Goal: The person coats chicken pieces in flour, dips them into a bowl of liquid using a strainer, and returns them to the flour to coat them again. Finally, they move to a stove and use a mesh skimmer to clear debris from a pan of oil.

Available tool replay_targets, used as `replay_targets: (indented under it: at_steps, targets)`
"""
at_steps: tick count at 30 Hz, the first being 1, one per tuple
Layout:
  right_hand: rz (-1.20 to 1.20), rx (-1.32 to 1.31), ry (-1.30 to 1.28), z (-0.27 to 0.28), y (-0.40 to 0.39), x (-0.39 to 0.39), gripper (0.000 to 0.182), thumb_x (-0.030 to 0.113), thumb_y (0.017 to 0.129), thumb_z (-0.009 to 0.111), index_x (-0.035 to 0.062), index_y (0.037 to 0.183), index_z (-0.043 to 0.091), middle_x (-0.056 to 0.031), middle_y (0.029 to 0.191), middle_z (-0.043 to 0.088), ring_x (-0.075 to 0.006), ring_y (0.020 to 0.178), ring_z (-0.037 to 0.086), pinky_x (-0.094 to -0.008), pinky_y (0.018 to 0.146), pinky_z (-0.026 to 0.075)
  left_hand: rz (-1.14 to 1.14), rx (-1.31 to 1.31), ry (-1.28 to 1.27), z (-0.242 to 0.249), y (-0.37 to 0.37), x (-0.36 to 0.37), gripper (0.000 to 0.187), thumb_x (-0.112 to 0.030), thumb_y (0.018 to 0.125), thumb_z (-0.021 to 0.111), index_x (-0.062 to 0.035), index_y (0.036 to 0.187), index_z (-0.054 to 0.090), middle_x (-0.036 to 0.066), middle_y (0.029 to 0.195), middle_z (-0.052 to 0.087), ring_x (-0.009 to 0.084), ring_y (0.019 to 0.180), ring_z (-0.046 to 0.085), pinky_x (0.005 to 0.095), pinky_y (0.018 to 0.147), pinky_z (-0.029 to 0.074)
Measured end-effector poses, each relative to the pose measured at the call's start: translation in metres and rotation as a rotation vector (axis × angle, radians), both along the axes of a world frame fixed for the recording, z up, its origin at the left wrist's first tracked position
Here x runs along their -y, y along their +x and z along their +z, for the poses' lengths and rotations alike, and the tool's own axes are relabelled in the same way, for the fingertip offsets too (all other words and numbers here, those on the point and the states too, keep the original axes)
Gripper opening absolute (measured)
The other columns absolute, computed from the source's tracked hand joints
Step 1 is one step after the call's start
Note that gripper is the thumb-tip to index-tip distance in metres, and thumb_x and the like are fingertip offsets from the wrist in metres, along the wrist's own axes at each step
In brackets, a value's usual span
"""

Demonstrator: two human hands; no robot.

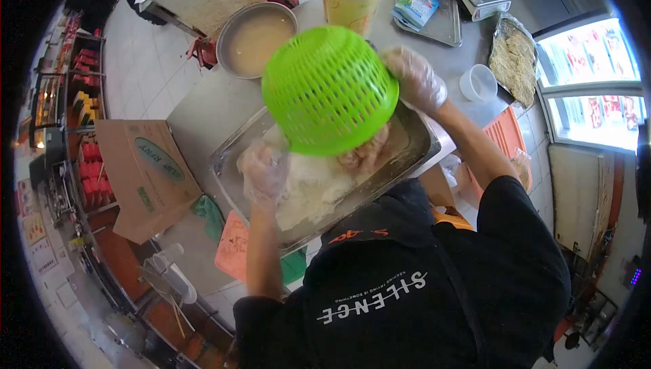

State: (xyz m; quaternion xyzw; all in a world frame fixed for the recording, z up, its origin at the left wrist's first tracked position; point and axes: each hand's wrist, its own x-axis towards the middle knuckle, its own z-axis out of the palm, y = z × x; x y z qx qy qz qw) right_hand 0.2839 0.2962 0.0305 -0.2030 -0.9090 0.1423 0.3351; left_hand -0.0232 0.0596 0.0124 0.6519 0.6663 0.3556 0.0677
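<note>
Holding the green basket (330, 91) tipped over the metal pan (415, 135), probably to keep the raw-looking meat (367, 153) inside. Seemingly pinching the rim with the right hand (415, 81), by the pan's far corner; can't tell with the left hand (263, 171) tbh, super blurry beside the pan's flour (308, 189).

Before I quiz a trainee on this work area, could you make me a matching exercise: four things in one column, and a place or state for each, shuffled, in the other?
Column one
1. Green basket
2. Round metal bowl
3. Blue-and-white packet
4. Yellow roll

Column two
A. Lying on a shallow metal tray
B. Gripped by the right hand, tilted over a deep pan
C. Standing on end, hollow core facing up
D. Holding cloudy liquid

Pairs: 1-B, 2-D, 3-A, 4-C
</note>
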Motion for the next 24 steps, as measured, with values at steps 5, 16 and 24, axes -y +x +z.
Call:
replay_targets:
  at_steps: [5,16,24]
  targets:
    - [-0.188,0.084,-0.314,0.1,-0.092,-0.006,0.031,0.014,0.092,0.055,0.0012,0.121,0.055,-0.0223,0.114,0.066,-0.0386,0.106,0.063,-0.0442,0.086,0.052,0.481,0.521,0.447,0.046,0.01,-0.054,0.018,-0.015,0.089,0.071,-0.0005,0.096,0.062,0.009,0.09,0.064,0.0181,0.084,0.062,0.0334,0.074,0.05]
    - [-0.381,-0.028,-1.046,-0.036,-0.264,-0.117,0.045,0.042,0.084,0.061,-0.0007,0.096,0.07,-0.0212,0.096,0.07,-0.0342,0.089,0.066,-0.0441,0.085,0.051,0.554,0.294,-0.721,-0.116,0.056,0.043,0.051,-0.043,0.085,0.067,0.0059,0.1,0.065,0.022,0.096,0.068,0.032,0.094,0.065,0.0457,0.083,0.049]
    - [-0.5,0.072,-0.669,0.017,-0.197,0.006,0.043,0.044,0.085,0.063,0.0047,0.101,0.07,-0.0156,0.093,0.071,-0.0314,0.087,0.067,-0.0407,0.081,0.052,0.485,0.295,-1.008,-0.129,0.05,0.035,0.076,-0.065,0.081,0.06,0.0099,0.091,0.066,0.026,0.095,0.068,0.0354,0.093,0.067,0.0466,0.081,0.051]
